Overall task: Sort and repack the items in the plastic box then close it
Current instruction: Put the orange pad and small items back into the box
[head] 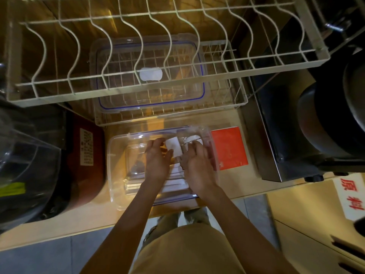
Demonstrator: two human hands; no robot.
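Observation:
A clear plastic box (116, 171) with a blue-edged rim stands on the counter in front of me. Both hands reach into its right half. My left hand (158, 159) has its fingers curled at the edge of a small white packet (174, 148). My right hand (197, 165) rests over clear wrapped items by the box's right wall, fingertips near a white round piece (194, 139). More flat white packets (175, 183) lie under my wrists. The box's clear lid (150, 76), with a blue seal and a white label, lies on the lower wire rack behind.
A white wire dish rack (158, 46) overhangs the lid, close above the box. A red booklet (230, 148) lies right of the box. A dark red appliance (87, 155) sits left, a steel stove with a black pan (335, 115) right.

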